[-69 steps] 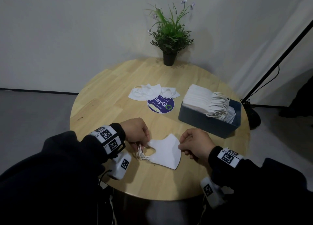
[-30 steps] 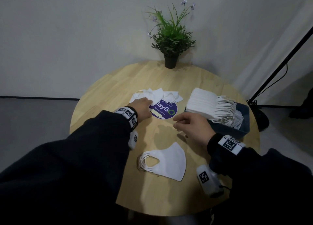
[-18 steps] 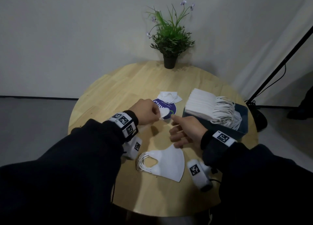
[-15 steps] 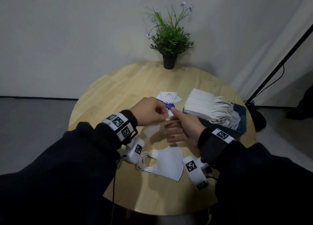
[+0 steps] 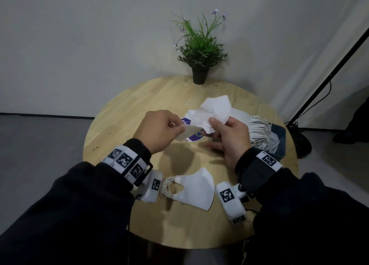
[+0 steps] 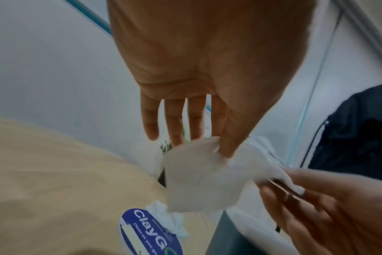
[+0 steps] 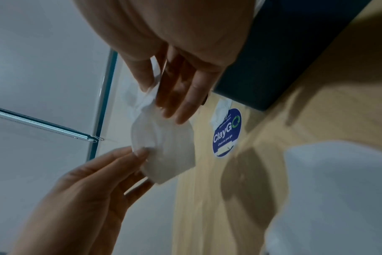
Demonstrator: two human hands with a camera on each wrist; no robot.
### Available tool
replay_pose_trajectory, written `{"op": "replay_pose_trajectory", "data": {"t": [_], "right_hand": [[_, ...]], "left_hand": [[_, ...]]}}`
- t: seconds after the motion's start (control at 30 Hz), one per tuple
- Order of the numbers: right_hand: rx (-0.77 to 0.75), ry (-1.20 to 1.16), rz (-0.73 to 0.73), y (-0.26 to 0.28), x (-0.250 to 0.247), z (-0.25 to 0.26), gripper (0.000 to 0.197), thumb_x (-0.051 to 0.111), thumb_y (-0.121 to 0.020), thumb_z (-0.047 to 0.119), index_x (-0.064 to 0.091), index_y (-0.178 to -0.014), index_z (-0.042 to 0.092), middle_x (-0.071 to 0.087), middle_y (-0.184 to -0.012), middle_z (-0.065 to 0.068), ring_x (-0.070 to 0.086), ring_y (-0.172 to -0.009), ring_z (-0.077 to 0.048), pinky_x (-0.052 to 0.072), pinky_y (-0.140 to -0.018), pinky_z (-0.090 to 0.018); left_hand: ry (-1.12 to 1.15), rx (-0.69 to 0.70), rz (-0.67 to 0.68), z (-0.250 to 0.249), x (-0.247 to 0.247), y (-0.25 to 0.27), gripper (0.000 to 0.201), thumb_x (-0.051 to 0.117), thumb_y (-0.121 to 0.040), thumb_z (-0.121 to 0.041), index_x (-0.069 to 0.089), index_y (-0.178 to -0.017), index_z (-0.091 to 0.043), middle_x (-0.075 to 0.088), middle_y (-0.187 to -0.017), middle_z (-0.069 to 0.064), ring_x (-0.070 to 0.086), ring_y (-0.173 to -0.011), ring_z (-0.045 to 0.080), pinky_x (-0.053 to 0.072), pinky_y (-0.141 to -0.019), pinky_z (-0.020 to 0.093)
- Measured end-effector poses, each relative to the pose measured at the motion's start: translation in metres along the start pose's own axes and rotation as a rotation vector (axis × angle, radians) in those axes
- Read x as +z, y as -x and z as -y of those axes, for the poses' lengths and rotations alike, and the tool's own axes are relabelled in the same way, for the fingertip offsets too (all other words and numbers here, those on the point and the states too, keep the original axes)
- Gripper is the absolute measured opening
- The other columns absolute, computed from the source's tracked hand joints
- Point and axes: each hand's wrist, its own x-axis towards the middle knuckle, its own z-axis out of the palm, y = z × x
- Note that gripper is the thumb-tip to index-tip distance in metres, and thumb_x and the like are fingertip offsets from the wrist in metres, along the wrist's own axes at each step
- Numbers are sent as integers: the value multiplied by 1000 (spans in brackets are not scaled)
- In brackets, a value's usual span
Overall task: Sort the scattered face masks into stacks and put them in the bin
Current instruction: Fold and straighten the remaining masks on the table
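Observation:
A white face mask hangs in the air over the table's middle, stretched between both hands. My left hand pinches its near end between thumb and forefinger. My right hand grips the other end with thumb on top. A small stack of folded masks lies near the front edge, between my wrists. One loose crumpled mask lies beside the round sticker. The dark blue bin at the right holds a tall stack of masks.
A round wooden table carries everything. A purple round sticker marks its middle. A potted plant stands at the far edge. A black stand pole and cable rise to the right of the table.
My left hand reached to the loose masks by the sticker, picked one up and brought it back. My right hand met it and took the other end. The mask is now raised higher.

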Motion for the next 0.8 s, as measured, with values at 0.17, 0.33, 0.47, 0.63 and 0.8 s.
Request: {"op": "replay_pose_trajectory", "data": {"t": [0.17, 0.33, 0.47, 0.63, 0.8], "right_hand": [[-27, 54, -34, -5, -11, 5, 19, 82, -86, 27, 77, -87, 9, 70, -78, -12, 61, -68, -30, 61, -56, -39], [-58, 206, -87, -14, -12, -5, 48, 75, -88, 46, 61, -72, 3, 46, -68, -11, 50, -59, -25, 52, -53, -39], [-124, 435, -66, -16, -14, -14, 40, 79, -79, 40, 62, -56, 12, 53, -56, 0, 49, -59, -19, 40, -61, -34], [-145, 447, -111, -18, -13, -15, 29, 79, -80, 36, 72, -65, 13, 60, -57, 1, 55, -57, -18, 45, -60, -33], [-17, 253, -28, -9, -6, -10, 26, 71, -96, 20, 74, -73, 9, 66, -66, -9, 63, -56, -25, 54, -50, -31]], "left_hand": [[152, -221, -200, 18, -25, -19, 8, 78, -86, -26, 79, -79, -23, 73, -77, -9, 67, -75, 7, 50, -69, 25], [499, -325, -423, 14, -34, -17, 4, 77, -82, -19, 79, -79, -17, 76, -82, 1, 71, -71, 22, 56, -55, 29], [497, -279, -375, -4, -20, -8, 4, 77, -83, -16, 76, -80, -15, 75, -80, 5, 71, -62, 19, 54, -48, 27], [443, -263, -285, -15, -5, -3, 6, 73, -84, -12, 73, -78, -13, 73, -75, 9, 69, -58, 21, 56, -45, 29], [421, -222, -205, -27, 9, 4, 3, 74, -87, -14, 74, -84, -13, 72, -78, 6, 70, -60, 22, 61, -47, 38]]}}
